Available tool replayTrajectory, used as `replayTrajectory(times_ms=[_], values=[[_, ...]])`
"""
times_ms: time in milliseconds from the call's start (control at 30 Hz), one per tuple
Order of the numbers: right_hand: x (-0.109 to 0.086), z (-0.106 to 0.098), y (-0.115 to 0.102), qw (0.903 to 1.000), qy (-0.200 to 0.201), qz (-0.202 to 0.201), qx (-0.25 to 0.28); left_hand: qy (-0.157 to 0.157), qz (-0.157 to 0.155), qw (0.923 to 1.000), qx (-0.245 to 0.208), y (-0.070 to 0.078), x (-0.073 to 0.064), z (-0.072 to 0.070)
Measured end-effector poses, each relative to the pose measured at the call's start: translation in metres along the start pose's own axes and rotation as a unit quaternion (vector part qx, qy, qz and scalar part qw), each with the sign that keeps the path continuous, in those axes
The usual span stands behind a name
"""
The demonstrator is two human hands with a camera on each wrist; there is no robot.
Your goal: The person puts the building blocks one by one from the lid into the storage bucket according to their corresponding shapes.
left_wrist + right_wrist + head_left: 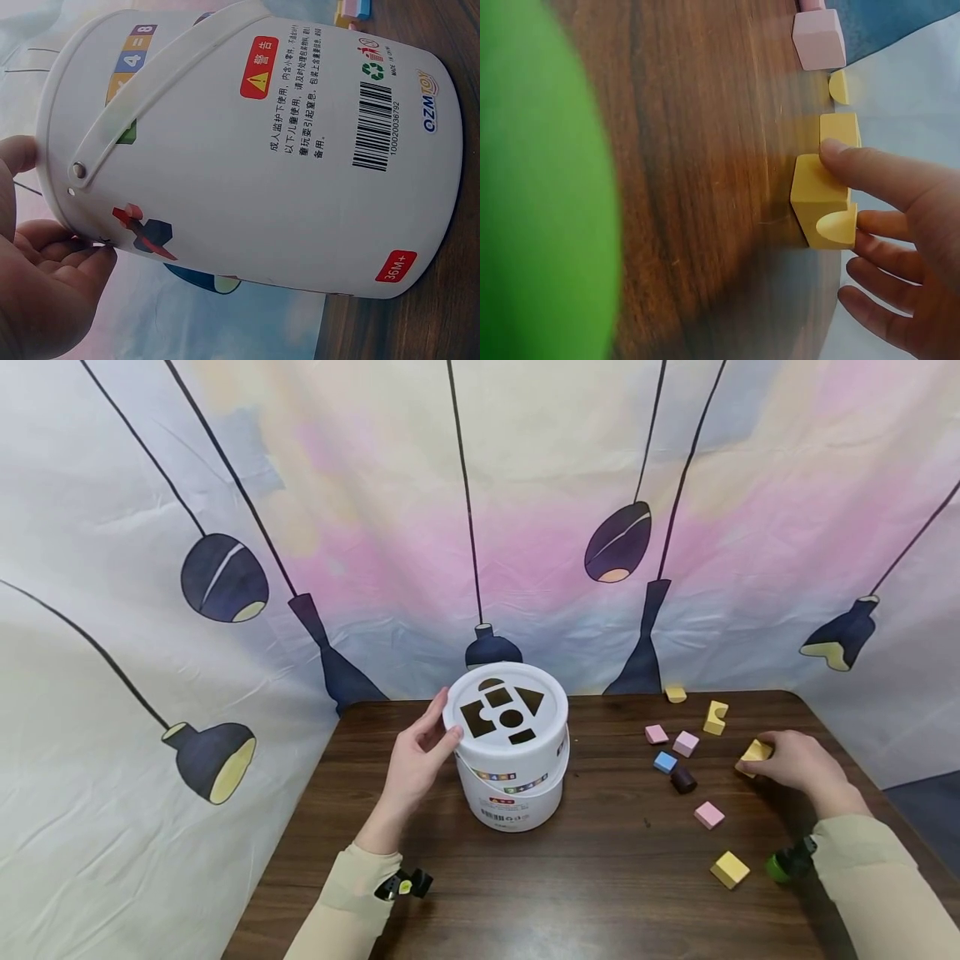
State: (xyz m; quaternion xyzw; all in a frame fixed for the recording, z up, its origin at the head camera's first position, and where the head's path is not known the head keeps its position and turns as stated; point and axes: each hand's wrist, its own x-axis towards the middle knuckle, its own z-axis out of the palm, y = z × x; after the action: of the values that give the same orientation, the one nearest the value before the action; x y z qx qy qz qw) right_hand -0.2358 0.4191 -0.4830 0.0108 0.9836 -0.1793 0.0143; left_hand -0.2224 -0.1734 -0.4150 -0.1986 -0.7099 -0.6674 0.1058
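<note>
A white lidded bucket (pixel 510 806) stands upright on the wooden table, its lid (pixel 551 710) cut with several shaped holes. My left hand (pixel 415 760) holds the bucket's upper left side, with thumb and fingers spread at the lid's edge. In the left wrist view, its curled fingers (pixel 67 251) bear against the side just below the rim. Over at the right, my right hand (pixel 806 764) grips a yellow block with a rounded notch (pixel 821 187), thumb on its upper face and fingers at the notched end. The block sits close over the tabletop.
Left of my right hand lie pink blocks (pixel 686 743), a blue block (pixel 665 762) and a dark brown cylinder (pixel 682 779). Another notched yellow block (pixel 715 717) and a yellow half-round (pixel 676 694) are farther back. A yellow block (pixel 729 870) lies nearer. A printed curtain (pixel 525 568) hangs behind the table.
</note>
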Motion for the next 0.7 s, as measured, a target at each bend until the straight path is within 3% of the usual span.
replayTrajectory(times_ms=[700], values=[[-0.0024, 0.0012, 0.0033, 0.9995, -0.003, 0.011, 0.029, 0.004, 0.001, 1.0000, 0.006, -0.0010, -0.0004, 0.0005]])
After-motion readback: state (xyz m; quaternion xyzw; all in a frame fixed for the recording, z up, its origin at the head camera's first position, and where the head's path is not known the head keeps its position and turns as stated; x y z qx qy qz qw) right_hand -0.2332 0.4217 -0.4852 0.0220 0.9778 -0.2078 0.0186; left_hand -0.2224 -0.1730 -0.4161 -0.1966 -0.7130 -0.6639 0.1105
